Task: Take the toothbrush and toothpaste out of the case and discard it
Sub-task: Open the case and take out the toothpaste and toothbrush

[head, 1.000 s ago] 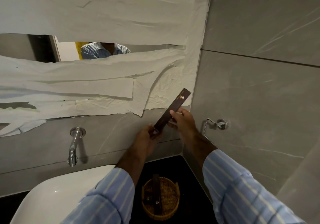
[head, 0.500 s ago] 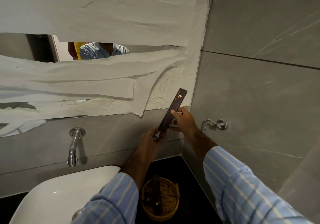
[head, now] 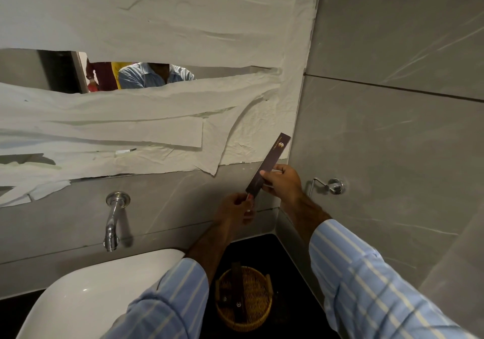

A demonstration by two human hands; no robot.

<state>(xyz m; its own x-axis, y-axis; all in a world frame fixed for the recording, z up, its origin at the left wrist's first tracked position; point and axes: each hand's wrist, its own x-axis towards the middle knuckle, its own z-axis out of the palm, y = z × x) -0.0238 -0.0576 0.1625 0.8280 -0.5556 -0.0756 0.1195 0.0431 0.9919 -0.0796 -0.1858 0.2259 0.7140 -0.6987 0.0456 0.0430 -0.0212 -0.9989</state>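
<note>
**Case held up at the bathroom corner**

Hands meet in front of the grey tiled wall, both raised above the counter. We see the right hand (head: 284, 181) gripping the long dark case (head: 269, 165) around its middle, thumb across the front face, with the case tilted so its printed end points up and to the right. The left hand (head: 235, 209) is closed at the case's lower end, fingers pinched on something small and pale with a touch of red that sticks out of the opening; we cannot tell whether it is the toothbrush or the toothpaste.

Below the hands a round wicker basket (head: 258, 320) sits on the dark counter (head: 282, 255), holding more dark narrow packs. The white basin (head: 86, 296) lies to its left, under a chrome tap (head: 113, 223) set in the wall. A chrome holder (head: 327, 186) is fixed to the side wall just right of the right hand. Torn paper (head: 157, 118) covers most of the mirror (head: 31, 69).
</note>
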